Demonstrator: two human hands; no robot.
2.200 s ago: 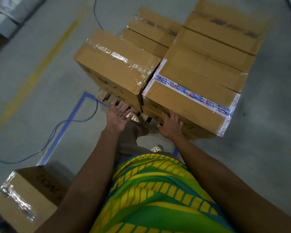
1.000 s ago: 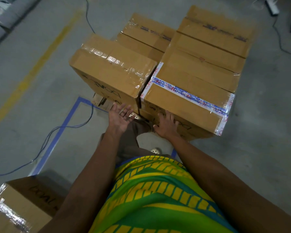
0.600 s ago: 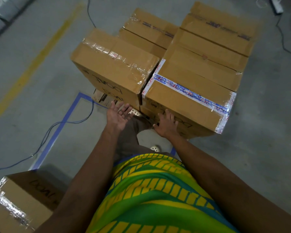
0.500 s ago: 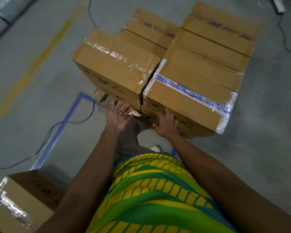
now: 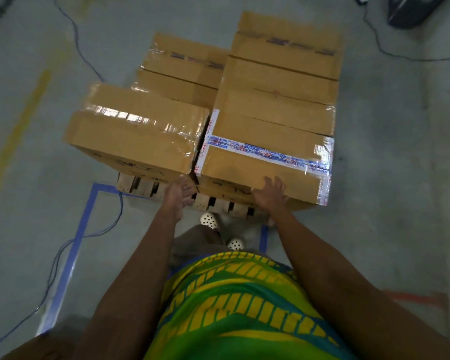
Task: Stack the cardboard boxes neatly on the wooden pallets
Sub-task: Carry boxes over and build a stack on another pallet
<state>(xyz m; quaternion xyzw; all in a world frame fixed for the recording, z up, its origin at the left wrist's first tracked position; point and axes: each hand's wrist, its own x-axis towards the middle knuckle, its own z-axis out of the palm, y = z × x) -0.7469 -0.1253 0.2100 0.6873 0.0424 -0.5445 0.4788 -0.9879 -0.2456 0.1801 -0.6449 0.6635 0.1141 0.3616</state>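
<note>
Several brown cardboard boxes stand on a low wooden pallet [image 5: 143, 187]. The near left box [image 5: 138, 133] has shiny clear tape across its top. The near right box [image 5: 265, 162] bears blue-and-white printed tape. Behind them are a far left box [image 5: 185, 66] and a taller far right stack [image 5: 283, 61]. My left hand [image 5: 179, 194] is flat with fingers straight, at the seam between the two near boxes. My right hand [image 5: 269, 193] presses, fingers spread, on the near face of the right box, just below its top edge.
Blue tape [image 5: 78, 240] marks a rectangle on the grey concrete floor around the pallet. A thin blue cable [image 5: 63, 253] crosses the floor at left. A yellow floor line [image 5: 18, 128] runs far left. My feet in white clogs [image 5: 209, 220] stand close to the pallet.
My view has swung right, and the loose box at lower left is out of view. My right hand has moved up and right on the taped box; my left hand has shifted to the seam.
</note>
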